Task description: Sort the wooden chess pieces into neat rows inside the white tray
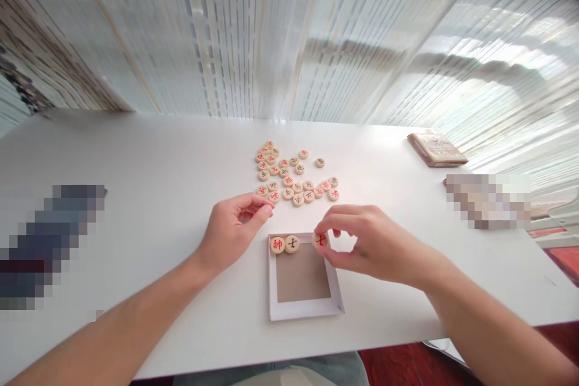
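3 pcs in tray, R hand

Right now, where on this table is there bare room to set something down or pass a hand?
Bare table lies left of the loose pieces, and between them and the small box. The tray floor is free below its three pieces. It is crowded where the left hand and right hand meet.

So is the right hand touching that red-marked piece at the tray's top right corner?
Touching. The head view shows the right hand with thumb and fingertips closed around the edge of the red-marked piece in the tray.
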### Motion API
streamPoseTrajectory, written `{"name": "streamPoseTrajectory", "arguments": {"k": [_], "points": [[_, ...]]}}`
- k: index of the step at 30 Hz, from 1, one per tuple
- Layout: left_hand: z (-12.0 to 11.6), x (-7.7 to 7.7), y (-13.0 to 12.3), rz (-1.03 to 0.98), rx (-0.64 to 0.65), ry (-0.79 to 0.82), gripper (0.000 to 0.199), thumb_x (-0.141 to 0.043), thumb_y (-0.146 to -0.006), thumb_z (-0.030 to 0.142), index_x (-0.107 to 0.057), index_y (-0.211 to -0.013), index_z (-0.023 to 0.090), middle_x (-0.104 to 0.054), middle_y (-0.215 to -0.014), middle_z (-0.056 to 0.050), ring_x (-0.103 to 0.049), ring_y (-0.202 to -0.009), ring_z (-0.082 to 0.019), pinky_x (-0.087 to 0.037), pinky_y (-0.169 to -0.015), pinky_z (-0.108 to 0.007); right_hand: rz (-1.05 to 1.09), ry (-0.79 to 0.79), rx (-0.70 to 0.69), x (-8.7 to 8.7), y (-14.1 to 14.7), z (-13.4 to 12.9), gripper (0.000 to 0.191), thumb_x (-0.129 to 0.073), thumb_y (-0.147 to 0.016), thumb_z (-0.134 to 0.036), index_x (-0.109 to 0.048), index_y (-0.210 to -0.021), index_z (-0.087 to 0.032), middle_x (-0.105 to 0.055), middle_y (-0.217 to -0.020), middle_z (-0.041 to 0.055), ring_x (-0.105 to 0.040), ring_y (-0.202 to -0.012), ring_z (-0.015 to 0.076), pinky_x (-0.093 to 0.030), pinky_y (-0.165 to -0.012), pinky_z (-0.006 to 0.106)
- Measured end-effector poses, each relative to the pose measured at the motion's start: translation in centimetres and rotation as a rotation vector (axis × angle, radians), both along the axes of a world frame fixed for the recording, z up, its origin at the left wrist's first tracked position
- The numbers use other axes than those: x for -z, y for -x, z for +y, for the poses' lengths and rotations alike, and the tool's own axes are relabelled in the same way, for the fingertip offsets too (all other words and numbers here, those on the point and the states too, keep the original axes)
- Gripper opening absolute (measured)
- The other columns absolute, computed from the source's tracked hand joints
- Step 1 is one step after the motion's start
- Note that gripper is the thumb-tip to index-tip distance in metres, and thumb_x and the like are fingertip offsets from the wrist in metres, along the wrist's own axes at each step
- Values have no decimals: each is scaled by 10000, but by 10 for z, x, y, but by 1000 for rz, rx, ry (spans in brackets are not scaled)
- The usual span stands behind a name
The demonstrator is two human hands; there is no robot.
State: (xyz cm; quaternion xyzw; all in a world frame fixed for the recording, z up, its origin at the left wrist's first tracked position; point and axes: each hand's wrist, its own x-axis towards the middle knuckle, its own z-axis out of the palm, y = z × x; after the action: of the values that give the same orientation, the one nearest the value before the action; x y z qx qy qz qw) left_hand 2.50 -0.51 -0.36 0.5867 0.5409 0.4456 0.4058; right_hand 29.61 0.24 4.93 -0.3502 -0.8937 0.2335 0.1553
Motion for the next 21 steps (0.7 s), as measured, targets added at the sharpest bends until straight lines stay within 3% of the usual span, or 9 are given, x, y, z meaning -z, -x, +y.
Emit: {"name": "streamPoseTrajectory", "arguments": {"k": [3, 8, 21], "points": [[0, 3, 0, 23, 28, 11, 213, -726, -915, 389, -800, -893, 191, -800, -863, -45, -731, -827, -209, -580, -758, -310, 6, 21, -14, 14, 3, -5, 58, -723, -922, -158, -760, -953, -191, -697, -873, 30, -625, -731, 149, -475, -657, 257], [0, 2, -1, 62, 34, 1, 209, -712, -924, 386, -797, -885, 198, -804, -870, -41, -741, -842, -215, -584, -760, -310, 28, -91, -61, 30, 9, -10, 102, -666, -975, -173, -759, -1017, -164, -665, -840, 51, -591, -726, 175, -464, -662, 284], [-1, 0, -3, 99, 34, 35, 224, -705, -925, 401, -796, -882, 201, -806, -867, -42, -739, -841, -220, -580, -769, -313, -52, -204, -76, 31, 7, -12, 127, -653, -1026, -211, -754, -1078, -155, -661, -830, 54, -574, -714, 199, -432, -644, 319]]}}
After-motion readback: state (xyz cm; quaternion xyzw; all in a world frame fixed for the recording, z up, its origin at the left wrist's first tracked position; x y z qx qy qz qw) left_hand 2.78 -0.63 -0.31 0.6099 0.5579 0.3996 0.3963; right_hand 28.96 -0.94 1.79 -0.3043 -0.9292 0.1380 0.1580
